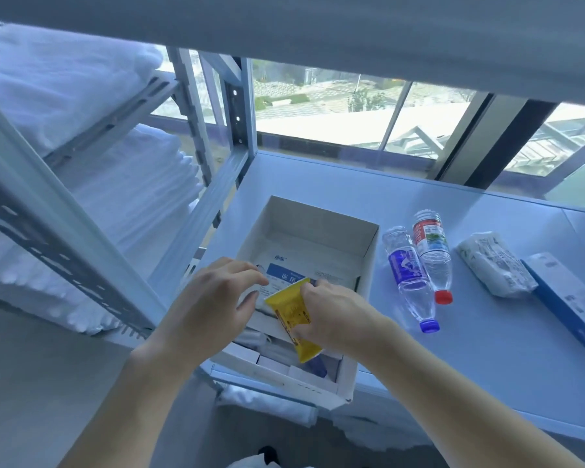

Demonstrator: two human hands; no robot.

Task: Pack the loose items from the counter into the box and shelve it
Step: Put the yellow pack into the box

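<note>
Yellow packet [293,314]: being pinched by the right hand [331,314] over the open box [368,261], left hand [213,298] being held loosely spread alongside. Packing is judged partly done; two bottles [419,268], a white pack [493,265] and a blue carton [568,298] are being left on the counter [487,359], shelving outstanding.

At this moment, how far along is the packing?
Partly done: the box already holds a blue-labelled packet. The right hand is lowering a yellow packet in. Two bottles, a white pack and a blue carton remain out; shelving is undone.
</note>
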